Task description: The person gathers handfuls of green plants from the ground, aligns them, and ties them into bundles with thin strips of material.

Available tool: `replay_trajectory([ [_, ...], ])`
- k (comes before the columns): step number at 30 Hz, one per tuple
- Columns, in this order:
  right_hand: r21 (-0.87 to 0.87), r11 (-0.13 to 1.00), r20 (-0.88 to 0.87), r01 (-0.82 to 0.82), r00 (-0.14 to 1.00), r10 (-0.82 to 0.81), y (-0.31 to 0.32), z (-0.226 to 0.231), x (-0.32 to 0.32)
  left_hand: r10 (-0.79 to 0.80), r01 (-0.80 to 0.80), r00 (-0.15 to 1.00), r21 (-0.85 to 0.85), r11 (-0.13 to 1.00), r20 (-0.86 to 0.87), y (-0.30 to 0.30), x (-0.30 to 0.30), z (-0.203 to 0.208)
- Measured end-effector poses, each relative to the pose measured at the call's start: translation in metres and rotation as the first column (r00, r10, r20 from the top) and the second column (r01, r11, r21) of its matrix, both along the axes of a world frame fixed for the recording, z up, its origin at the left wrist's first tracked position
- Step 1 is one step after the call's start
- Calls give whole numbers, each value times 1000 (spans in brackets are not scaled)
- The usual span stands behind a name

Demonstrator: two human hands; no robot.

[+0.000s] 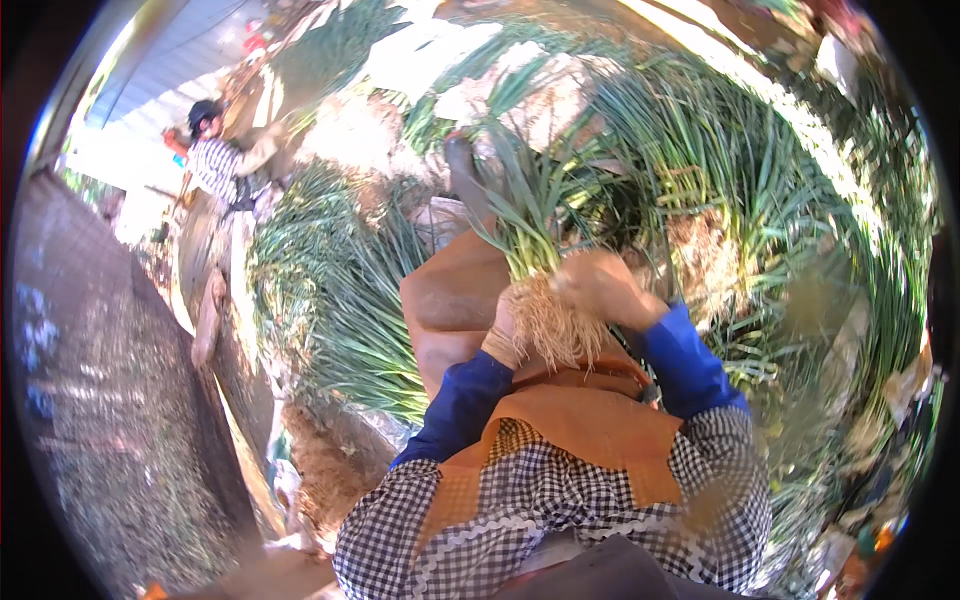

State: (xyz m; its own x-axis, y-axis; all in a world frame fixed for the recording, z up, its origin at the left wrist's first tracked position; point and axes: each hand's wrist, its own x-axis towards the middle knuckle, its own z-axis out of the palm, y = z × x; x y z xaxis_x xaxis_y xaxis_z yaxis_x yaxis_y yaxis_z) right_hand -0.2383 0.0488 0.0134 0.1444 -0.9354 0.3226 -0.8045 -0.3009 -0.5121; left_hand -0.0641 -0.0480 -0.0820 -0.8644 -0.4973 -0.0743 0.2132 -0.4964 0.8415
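Observation:
Above my lap, a bunch of spring onions [530, 235] stands with green leaves pointing away from me and long pale roots [560, 330] hanging toward me. My left hand [508, 322] is closed round the bunch at its left side, by the base of the stems; the roots partly cover its fingers. My right hand [605, 287] lies against the right side of the same bunch, fingers bent in at the stem bases and roots. It is slightly blurred, and its fingertips are hard to make out. An orange-brown apron [455, 290] spreads under both hands.
Heaps of spring onions lie to the left [350, 290] and to the right [700, 140], with roots bunched among them. A person in a checked shirt [215, 165] is at the far left among more greens. A wooden beam [235, 400] and dark mesh sheet [110, 400] run along the left.

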Motion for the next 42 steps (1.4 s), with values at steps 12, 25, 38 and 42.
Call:
replay_trajectory([
  [12, 164, 984, 973, -74, -150, -173, 74, -49, -19, 108, -4, 990, 727, 687, -96, 13, 7, 86],
  [25, -108, 956, 210, 274, 946, -247, 51, -31, 49, 307, 231, 825, 778, 584, -475, 19, 3, 36],
  [38, 276, 928, -47, 251, 968, -248, 44, -67, -83, 475, -486, 864, -522, 700, -168, -65, 232, 205],
  [42, 485, 827, 42, 286, 936, -349, -22, -13, -62, 587, -564, 791, -578, 590, -172, -62, 276, 205],
])
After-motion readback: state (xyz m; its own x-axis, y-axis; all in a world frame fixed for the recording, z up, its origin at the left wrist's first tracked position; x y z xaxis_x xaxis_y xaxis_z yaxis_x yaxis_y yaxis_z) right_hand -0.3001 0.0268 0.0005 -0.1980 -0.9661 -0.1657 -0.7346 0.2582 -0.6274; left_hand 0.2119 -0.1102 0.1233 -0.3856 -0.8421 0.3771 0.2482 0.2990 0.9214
